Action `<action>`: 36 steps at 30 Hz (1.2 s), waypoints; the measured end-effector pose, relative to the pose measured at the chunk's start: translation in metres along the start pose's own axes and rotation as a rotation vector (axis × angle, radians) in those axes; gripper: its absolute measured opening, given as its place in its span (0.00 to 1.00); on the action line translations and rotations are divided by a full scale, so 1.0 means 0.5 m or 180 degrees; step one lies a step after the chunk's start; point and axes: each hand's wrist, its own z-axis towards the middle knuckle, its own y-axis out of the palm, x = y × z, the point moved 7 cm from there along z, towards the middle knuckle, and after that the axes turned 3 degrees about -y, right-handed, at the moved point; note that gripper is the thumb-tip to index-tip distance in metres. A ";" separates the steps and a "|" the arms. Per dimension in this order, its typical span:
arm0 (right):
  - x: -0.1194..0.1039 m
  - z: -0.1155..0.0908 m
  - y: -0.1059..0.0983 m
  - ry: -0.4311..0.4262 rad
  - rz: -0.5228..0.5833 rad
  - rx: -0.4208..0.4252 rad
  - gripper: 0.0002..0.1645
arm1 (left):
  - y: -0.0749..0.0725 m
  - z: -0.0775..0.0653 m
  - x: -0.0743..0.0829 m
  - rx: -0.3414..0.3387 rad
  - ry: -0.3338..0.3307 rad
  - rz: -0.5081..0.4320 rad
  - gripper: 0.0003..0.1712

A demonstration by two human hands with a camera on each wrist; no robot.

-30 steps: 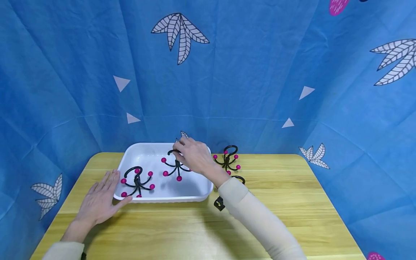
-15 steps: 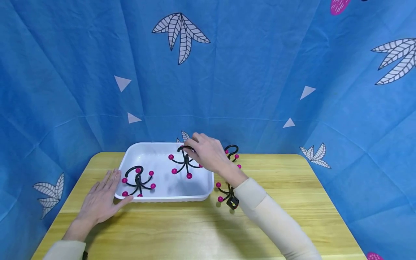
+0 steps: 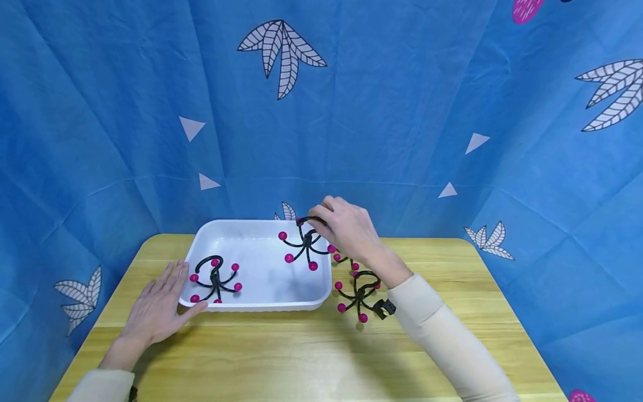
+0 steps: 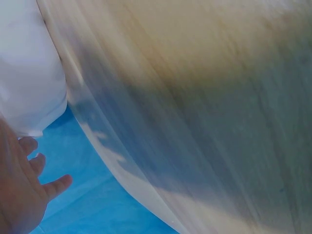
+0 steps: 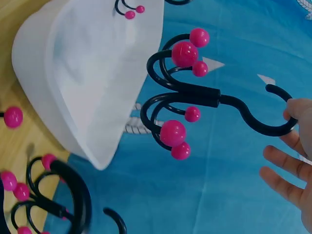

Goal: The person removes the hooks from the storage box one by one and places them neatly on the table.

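Note:
My right hand (image 3: 351,231) pinches the curved top of a black multi-claw hanging hook (image 3: 308,241) with pink ball tips. It hangs above the right end of a white tray (image 3: 261,282), prongs spreading downward. The right wrist view shows the held hook (image 5: 202,95) large, thumb and index finger on its bend, the other fingers free of it. Beside the tray's left end lies my left hand (image 3: 159,304), fingers straight along the wall, thumb toward the front rim. Another such claw hook (image 3: 215,279) stands inside the tray's left part.
Right of the tray, one claw hook (image 3: 360,294) stands on the wooden table (image 3: 241,352). Behind it another claw hook (image 3: 344,259) is mostly hidden by my right hand. A blue printed curtain (image 3: 382,123) closes off the back and sides.
My right hand has carried the hook rightward and somewhat up, from over the tray's middle to its right end. The left hand stays at the tray's left end.

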 end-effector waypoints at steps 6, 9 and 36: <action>0.037 -0.014 -0.026 0.0031 -0.0026 0.0052 0.08 | 0.000 0.000 -0.001 -0.0018 -0.0016 0.0001 0.66; 0.053 -0.024 -0.038 0.0054 -0.0047 0.0065 0.09 | 0.001 0.000 -0.002 -0.0025 -0.0026 -0.0001 0.66; 0.192 -0.159 -0.114 0.0396 -0.0300 0.0067 0.09 | -0.003 0.002 -0.004 -0.0048 -0.0016 -0.0035 0.66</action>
